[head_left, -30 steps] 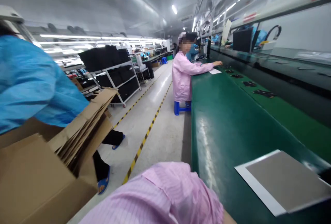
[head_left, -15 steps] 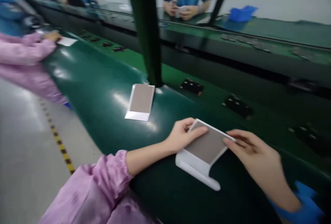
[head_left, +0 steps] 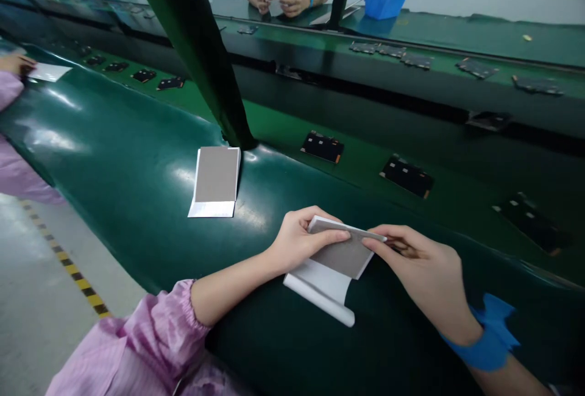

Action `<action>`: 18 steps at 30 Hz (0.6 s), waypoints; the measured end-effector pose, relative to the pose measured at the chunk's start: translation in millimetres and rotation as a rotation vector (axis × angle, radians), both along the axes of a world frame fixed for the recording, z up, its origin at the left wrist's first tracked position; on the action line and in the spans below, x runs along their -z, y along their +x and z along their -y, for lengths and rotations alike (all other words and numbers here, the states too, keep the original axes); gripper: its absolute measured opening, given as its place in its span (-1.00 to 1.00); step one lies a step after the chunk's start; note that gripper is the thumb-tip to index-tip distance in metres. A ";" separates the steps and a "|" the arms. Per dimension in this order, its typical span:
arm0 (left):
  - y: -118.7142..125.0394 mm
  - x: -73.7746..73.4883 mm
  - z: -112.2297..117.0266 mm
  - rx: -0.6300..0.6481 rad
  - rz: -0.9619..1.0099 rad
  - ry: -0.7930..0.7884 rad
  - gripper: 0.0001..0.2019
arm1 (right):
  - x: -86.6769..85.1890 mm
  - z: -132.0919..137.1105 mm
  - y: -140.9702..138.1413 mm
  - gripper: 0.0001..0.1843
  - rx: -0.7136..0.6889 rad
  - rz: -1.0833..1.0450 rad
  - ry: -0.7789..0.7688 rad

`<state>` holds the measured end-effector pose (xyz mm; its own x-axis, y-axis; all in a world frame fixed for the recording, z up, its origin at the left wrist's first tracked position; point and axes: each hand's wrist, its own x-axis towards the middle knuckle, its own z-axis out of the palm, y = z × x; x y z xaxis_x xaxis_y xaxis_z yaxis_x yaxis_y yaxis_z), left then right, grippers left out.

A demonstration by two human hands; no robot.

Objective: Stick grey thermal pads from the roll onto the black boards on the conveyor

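Observation:
Both my hands hold a pad of grey sheets with white backing paper (head_left: 340,256) above the green bench. My left hand (head_left: 304,240) grips its left side, thumb flat on the grey face. At its upper right corner, my right hand (head_left: 415,271) pinches the edge between thumb and fingers. The white paper hangs below the grey part, its lower end curled into a roll. Fingers behind the pad are partly hidden. To the left lies a second grey sheet pad with a white strip (head_left: 217,176), flat on the bench.
Black circuit boards (head_left: 322,146) lie in a row along the green strip behind the bench (head_left: 137,158). A dark slanted post (head_left: 205,61) rises behind the second pad. Across, a co-worker's hands (head_left: 286,3) hold something white near a blue bin (head_left: 386,4). Another person's pink sleeve (head_left: 9,88) shows at left.
The held pad has tilted, so its grey face looks narrower. Both hands still grip it. My view has shifted, moving most things leftward in the picture.

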<state>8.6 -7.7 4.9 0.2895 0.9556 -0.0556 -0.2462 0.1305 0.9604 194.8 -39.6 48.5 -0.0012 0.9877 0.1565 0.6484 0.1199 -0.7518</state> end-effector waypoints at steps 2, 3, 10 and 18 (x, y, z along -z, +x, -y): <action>0.3 0.1 -0.4 -0.005 0.029 0.012 -0.80 | -2.0 0.6 -0.4 -0.54 -0.008 0.027 0.025; 0.6 0.4 -0.7 -0.005 0.041 0.019 -0.80 | -2.7 0.9 -0.5 -0.55 -0.011 0.041 0.030; 1.3 3.2 -3.1 -0.025 0.050 0.036 -0.78 | -6.3 -2.2 4.3 -0.49 -0.027 0.033 -0.071; -3.8 3.3 -2.1 -0.035 -0.070 0.051 -0.80 | -3.8 -3.5 12.6 -0.65 -0.075 -0.014 -0.049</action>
